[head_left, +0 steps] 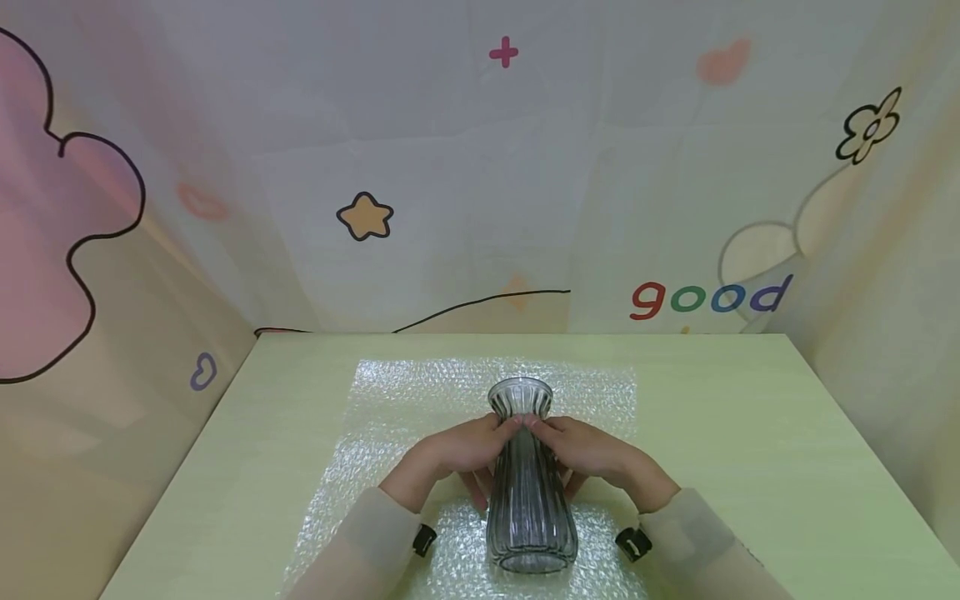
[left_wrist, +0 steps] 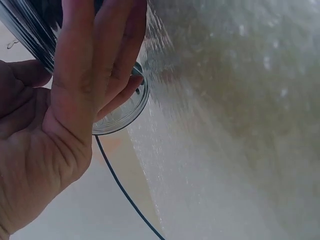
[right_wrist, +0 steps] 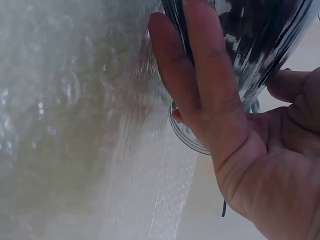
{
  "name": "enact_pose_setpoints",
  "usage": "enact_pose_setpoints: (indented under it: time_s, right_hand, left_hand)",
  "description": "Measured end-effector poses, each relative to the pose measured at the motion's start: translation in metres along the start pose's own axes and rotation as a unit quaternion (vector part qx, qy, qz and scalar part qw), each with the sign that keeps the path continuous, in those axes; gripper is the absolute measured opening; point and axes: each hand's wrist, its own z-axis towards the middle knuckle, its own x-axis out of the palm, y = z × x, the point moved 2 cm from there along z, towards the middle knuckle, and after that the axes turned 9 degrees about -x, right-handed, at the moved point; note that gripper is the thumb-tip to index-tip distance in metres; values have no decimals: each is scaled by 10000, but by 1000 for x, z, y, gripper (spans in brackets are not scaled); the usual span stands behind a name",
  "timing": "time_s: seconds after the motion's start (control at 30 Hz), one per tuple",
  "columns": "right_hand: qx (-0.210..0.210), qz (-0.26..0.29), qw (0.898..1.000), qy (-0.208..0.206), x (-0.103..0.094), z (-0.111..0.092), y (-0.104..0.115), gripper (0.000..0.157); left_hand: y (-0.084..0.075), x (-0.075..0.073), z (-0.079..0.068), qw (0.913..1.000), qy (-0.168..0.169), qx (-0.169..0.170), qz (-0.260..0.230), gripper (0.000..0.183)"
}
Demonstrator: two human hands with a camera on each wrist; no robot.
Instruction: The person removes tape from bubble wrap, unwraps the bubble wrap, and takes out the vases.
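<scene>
A ribbed, smoky-grey glass vase lies with its flared rim pointing away from me and its base towards me. My left hand holds it on the left side near the neck, thumb on top. From the right, my right hand grips it the same way, the two thumbs close together. In the left wrist view, fingers reach along the underside of the vase. Fingers of the right hand also lie against the glass in the right wrist view. Beneath the vase spreads a sheet of clear bubble wrap.
The bubble wrap lies flat on a pale green table, its far edge short of the table's back edge. A printed cloth with a star, flower and the word "good" hangs behind and along both sides.
</scene>
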Motion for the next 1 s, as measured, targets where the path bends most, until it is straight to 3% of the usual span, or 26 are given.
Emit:
enact_pose_setpoints:
  time_s: [1.0]
  right_hand:
    - [31,-313,9992,-238,6,2,3,60]
  left_hand:
    - [3,2,-1,9996,-152,212,-50,52]
